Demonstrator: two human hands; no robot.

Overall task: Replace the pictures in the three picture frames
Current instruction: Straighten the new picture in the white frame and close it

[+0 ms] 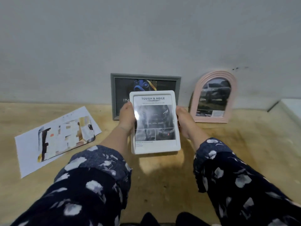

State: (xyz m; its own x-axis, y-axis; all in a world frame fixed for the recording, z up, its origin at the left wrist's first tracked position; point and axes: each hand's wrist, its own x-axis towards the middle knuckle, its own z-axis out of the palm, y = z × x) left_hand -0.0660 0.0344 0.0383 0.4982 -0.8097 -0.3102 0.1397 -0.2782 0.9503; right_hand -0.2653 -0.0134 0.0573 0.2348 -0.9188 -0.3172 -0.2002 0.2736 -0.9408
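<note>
I hold a white picture frame (155, 149) upright above the wooden table, its face toward me, showing a "TOUGH & AGILE" car page. My left hand (127, 119) grips its left edge and my right hand (184, 121) grips its right edge. Behind it a grey rectangular frame (145, 76) with a dark picture leans against the wall, partly hidden by the white frame. To the right a pink arched frame (234, 88) with a car picture stands against the wall.
Loose printed sheets (57, 137) with abstract patterns lie on the wooden table (162, 168) at the left. A white object (291, 110) sits at the far right edge. The grey wall rises directly behind the frames.
</note>
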